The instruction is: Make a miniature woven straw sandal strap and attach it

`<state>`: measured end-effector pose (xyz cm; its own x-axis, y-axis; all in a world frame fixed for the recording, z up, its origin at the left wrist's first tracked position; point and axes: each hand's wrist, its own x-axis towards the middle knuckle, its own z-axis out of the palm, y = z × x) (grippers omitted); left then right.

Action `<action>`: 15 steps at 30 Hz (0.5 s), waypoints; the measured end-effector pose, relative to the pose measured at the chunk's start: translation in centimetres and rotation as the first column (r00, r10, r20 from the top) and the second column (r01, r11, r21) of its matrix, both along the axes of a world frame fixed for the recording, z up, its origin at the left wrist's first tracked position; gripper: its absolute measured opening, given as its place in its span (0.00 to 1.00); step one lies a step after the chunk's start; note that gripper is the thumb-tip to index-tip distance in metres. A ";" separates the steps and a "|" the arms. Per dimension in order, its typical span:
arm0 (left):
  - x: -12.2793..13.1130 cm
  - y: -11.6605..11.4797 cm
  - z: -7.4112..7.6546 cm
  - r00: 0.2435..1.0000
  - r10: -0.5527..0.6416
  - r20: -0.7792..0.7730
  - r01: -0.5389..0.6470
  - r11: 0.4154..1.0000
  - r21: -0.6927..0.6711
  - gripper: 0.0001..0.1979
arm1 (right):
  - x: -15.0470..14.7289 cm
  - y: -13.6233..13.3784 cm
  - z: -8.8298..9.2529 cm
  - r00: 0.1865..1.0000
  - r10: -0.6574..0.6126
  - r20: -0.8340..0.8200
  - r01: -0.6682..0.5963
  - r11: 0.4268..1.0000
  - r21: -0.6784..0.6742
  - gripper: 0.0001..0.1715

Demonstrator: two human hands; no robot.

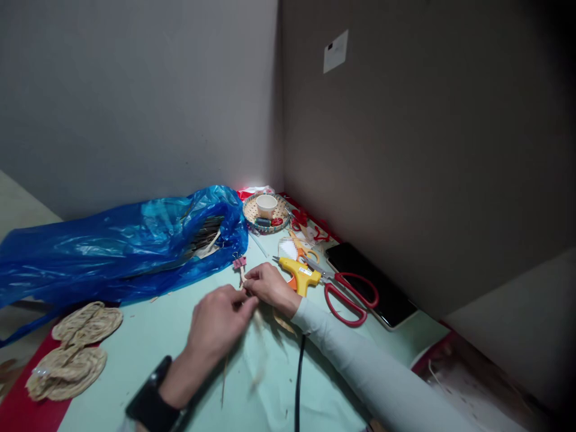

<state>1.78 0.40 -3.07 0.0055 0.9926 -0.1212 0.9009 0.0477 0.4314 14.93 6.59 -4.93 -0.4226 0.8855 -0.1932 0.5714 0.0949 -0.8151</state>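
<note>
Head view. Step in hand, as I judge it: working a pale, narrow, straw-like fibre strand [243,275] at and just beyond my fingertips, its far end at a small pink binder clip [239,262]. My right hand [269,287] pinches the strand; my left hand [218,321] curls just beside it, grip unclear. Next move probably calls for even tension. Strand looks slightly bent; pale loose fibre ends [258,342] blur nearer me, weave unreadable.

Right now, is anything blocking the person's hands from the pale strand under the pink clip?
Nothing visible. The right hand has its fingertips on the pale strand, just below the pink clip; the left hand is close by. The yellow glue gun lies off to the right.
</note>
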 end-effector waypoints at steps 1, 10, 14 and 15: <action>-1.0 0.7 0.3 0.997 0.033 0.068 -0.032 0.999 -0.011 0.13 | 0.1 0.0 0.0 1.000 0.000 -0.017 0.000 1.000 -0.006 0.17; -2.7 3.8 -1.9 0.753 0.166 0.637 0.020 0.961 -0.275 0.17 | -0.2 -0.7 -0.7 0.996 0.012 -0.092 -0.011 1.000 0.012 0.18; -2.2 3.8 -2.7 0.672 0.234 0.702 0.011 0.945 -0.325 0.18 | -0.2 -0.7 -0.6 0.998 0.057 -0.041 -0.056 0.998 0.025 0.18; -2.2 3.8 -2.8 0.662 0.250 0.707 -0.005 0.944 -0.330 0.18 | -0.2 -0.7 -0.5 0.997 0.074 -0.018 -0.074 0.997 0.027 0.18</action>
